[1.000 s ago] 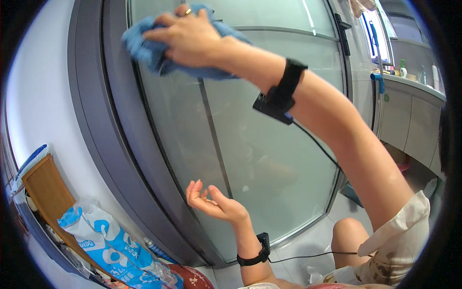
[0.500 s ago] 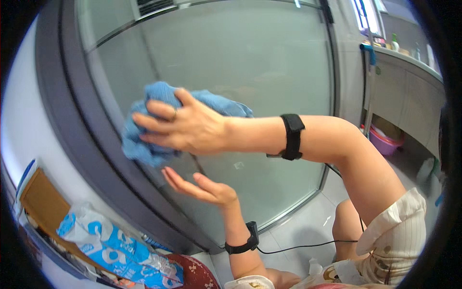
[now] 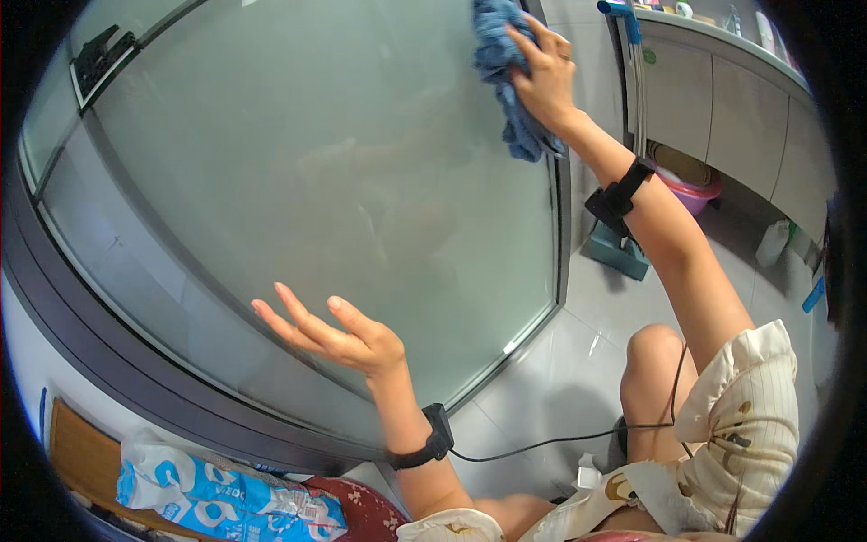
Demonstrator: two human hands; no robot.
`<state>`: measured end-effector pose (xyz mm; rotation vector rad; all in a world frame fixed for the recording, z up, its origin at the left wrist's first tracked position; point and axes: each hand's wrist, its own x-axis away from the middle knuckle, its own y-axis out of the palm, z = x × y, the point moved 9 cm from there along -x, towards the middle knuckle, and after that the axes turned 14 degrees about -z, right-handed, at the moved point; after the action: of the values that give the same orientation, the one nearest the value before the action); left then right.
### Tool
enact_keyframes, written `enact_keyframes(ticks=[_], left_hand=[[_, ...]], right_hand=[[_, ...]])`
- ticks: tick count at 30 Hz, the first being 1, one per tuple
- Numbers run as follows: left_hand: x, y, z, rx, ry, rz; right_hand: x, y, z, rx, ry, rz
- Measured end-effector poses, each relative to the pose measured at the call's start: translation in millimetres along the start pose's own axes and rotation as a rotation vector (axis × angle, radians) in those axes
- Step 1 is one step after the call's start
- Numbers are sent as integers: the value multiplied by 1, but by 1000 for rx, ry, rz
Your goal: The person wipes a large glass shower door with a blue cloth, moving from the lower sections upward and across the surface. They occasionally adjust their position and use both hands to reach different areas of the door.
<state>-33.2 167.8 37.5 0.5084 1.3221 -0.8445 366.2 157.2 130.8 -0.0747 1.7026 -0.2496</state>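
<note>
My right hand point(image 3: 542, 77) now presses the blue cloth point(image 3: 506, 81) against the frosted glass door point(image 3: 316, 199) at its upper right edge, beside the dark frame point(image 3: 562, 226). Half a second ago the cloth sat low and left on the pane, so the wipe has swept across to the far side. My left hand point(image 3: 339, 334) stays open, fingers spread, palm up, near the lower glass; I cannot tell if it touches. I judge most of the pane is covered.

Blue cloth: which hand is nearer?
Right. The right hand presses the blue cloth against the glass door; the left hand hovers open far below it, empty.
</note>
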Motion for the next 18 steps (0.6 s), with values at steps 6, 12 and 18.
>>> enact_keyframes(ticks=[6,12,18], left_hand=[[-4,5,9,63,11,-50],[5,43,21,386,-95,-205],[19,50,-10,1240,-410,-74]], right_hand=[[38,31,20,-197,335,-108],[57,4,-158,-347,-17,-102],[57,-23,-269,-1119,-202,-350]])
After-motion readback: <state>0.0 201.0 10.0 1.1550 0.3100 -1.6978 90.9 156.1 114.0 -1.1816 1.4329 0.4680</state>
